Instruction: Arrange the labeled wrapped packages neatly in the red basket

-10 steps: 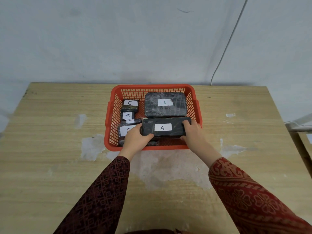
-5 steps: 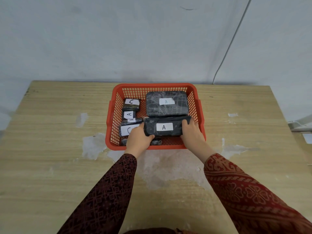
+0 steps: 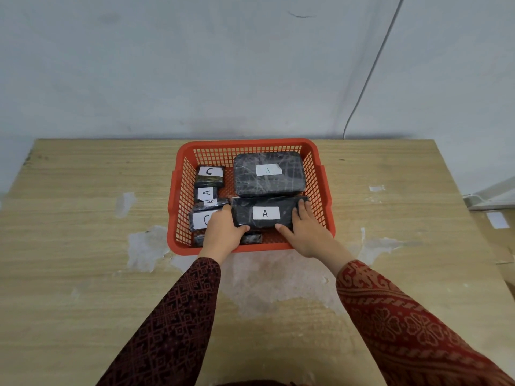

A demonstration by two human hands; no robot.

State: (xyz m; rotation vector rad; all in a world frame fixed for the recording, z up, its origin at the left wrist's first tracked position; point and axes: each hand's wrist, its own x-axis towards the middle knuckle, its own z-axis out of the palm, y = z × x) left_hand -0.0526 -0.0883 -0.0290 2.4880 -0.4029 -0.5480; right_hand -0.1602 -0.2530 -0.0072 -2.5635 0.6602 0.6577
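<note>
Both hands, left hand and right hand, are clamping the long A package between their fingers inside the red basket; every visible package appears already inside, leaving only straightening the small packages beyond the left fingertips.

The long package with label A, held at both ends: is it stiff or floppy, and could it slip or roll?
The long package probably is stiff: it stays straight between the left hand and right hand, which grip only its ends. Its glossy, crinkled wrap may be somewhat slippery. With flat faces it seems unlikely to roll in the red basket.
</note>
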